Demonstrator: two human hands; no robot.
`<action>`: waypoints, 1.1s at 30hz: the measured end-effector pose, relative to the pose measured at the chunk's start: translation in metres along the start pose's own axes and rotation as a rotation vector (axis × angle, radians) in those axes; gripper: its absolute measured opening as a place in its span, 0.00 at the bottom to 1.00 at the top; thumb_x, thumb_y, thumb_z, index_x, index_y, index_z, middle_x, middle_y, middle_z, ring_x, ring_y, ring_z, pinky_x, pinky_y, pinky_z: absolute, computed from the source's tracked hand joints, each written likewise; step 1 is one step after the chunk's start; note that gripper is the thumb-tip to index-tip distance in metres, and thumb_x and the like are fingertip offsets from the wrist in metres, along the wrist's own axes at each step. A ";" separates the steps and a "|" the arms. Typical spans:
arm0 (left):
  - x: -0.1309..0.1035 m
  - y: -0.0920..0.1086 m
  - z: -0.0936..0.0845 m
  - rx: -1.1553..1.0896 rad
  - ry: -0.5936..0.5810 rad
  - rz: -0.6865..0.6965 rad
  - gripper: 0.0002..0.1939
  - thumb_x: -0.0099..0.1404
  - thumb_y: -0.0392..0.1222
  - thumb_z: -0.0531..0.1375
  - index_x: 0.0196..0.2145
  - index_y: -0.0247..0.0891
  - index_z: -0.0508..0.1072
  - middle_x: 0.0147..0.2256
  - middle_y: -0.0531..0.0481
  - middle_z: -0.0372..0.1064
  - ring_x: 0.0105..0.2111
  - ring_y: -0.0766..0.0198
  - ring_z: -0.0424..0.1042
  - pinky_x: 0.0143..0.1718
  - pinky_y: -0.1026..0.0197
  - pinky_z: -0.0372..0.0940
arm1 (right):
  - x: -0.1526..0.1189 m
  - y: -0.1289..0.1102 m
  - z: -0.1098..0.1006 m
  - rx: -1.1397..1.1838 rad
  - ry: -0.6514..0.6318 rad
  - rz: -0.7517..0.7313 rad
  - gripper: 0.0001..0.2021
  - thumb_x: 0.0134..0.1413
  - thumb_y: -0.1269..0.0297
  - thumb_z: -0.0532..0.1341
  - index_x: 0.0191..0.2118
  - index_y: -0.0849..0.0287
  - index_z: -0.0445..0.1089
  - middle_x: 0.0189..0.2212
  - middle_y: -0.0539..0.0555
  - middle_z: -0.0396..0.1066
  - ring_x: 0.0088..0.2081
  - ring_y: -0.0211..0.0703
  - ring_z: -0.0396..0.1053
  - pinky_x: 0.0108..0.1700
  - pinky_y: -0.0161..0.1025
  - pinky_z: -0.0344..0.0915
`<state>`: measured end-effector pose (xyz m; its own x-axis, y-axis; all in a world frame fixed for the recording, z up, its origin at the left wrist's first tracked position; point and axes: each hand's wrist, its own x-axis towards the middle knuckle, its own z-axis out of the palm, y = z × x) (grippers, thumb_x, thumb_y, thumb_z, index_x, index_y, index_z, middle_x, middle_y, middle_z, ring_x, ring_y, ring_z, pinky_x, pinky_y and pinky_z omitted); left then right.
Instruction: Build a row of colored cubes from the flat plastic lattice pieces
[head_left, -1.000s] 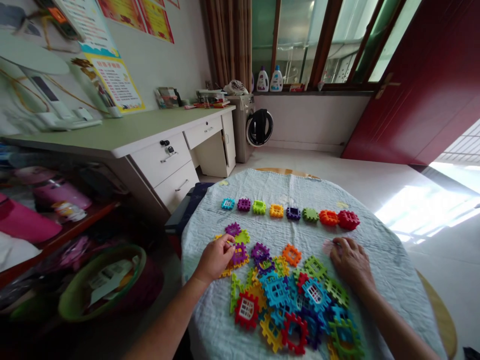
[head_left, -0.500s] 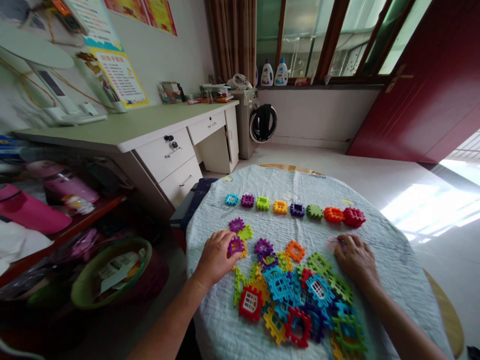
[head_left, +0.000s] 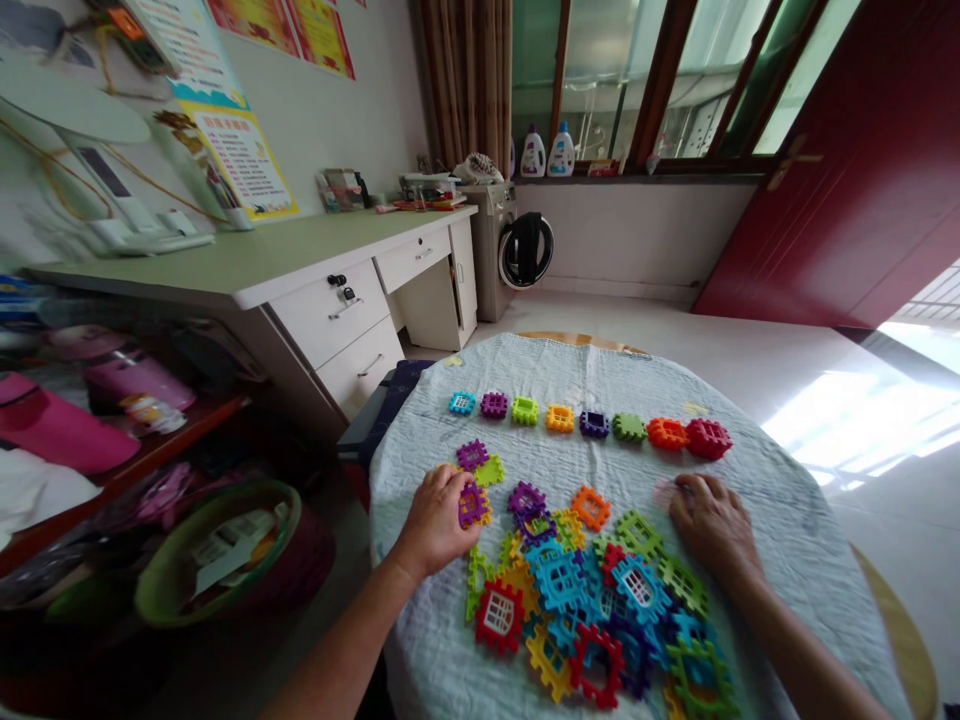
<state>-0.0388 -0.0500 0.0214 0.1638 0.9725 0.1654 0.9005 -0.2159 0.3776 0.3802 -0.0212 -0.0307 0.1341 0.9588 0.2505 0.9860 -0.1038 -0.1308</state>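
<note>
My left hand is closed at the left of the table, its fingers and thumb curled round the left edge of a purple building block. A yellow block shows partly beneath it. Just beyond lie another purple block and a lime-green block. My right hand rests on the cloth with fingers loosely spread, holding nothing, beside a green block. Between the hands spreads a heap of notched square blocks, including a blue one, a red one and an orange one.
Across the table's far side runs a row of small assembled blocks, from a light-blue one to a red one. A pale cloth covers the round table. Left stand a desk and a bin.
My left thumb has drawn back slightly to the left, so more of the purple block shows. The right hand and the heap look unmoved.
</note>
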 end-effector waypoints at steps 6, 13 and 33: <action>0.012 -0.002 -0.007 -0.089 0.062 0.006 0.24 0.51 0.39 0.64 0.48 0.39 0.69 0.44 0.44 0.66 0.46 0.54 0.68 0.52 0.52 0.64 | 0.000 -0.001 -0.001 0.017 0.008 0.002 0.18 0.61 0.58 0.48 0.49 0.57 0.70 0.50 0.59 0.69 0.50 0.54 0.65 0.52 0.50 0.60; 0.060 -0.023 -0.013 -0.047 0.078 0.009 0.24 0.50 0.39 0.65 0.47 0.37 0.71 0.45 0.43 0.69 0.46 0.53 0.70 0.52 0.53 0.64 | 0.000 0.001 0.001 0.011 0.009 -0.002 0.19 0.61 0.57 0.49 0.50 0.58 0.69 0.51 0.59 0.68 0.50 0.54 0.65 0.53 0.50 0.59; 0.096 -0.041 -0.003 0.027 -0.175 -0.010 0.27 0.46 0.43 0.68 0.46 0.35 0.74 0.42 0.42 0.71 0.45 0.51 0.71 0.50 0.53 0.64 | 0.000 0.004 0.005 0.016 0.010 -0.006 0.19 0.61 0.56 0.48 0.49 0.57 0.69 0.50 0.59 0.69 0.50 0.54 0.65 0.53 0.50 0.60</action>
<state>-0.0616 0.0520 0.0244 0.2202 0.9755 -0.0002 0.9126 -0.2059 0.3533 0.3833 -0.0203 -0.0363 0.1296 0.9568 0.2604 0.9850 -0.0940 -0.1447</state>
